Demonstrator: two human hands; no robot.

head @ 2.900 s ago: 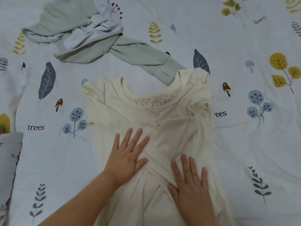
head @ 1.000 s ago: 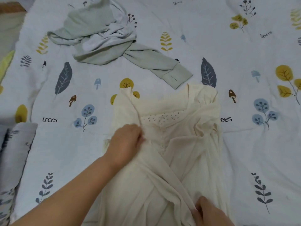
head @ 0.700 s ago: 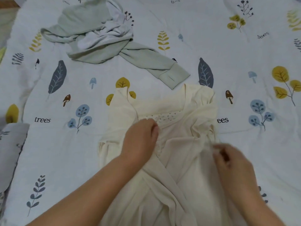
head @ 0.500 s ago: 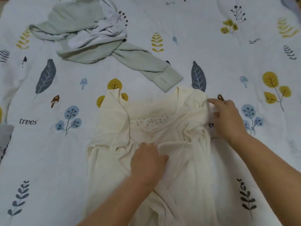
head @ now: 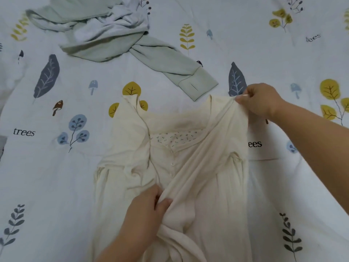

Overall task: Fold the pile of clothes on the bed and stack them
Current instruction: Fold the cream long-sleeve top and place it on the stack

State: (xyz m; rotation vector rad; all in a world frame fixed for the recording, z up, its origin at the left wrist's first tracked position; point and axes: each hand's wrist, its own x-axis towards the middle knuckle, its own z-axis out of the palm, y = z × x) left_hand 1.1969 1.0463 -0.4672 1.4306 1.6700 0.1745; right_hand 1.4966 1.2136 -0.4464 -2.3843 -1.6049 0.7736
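A cream buttoned dress lies front up on the bed, neckline away from me, with a dotted lining showing at the collar. My right hand pinches the top of its right shoulder and holds the fabric taut. My left hand grips the lower end of the same sleeve, which runs diagonally across the dress front. The dress's left side is folded inward. A crumpled pale green long-sleeved top lies at the far left, one cuffed sleeve reaching toward the dress.
The bed sheet is white with printed leaves, mushrooms and the word "trees". A grey patterned edge shows at the far left. Open sheet lies to both sides of the dress.
My right hand came up from the dress's lower right to its right shoulder and pinched it. My left hand slid down the front and took hold of the sleeve, now stretched diagonally between both hands.
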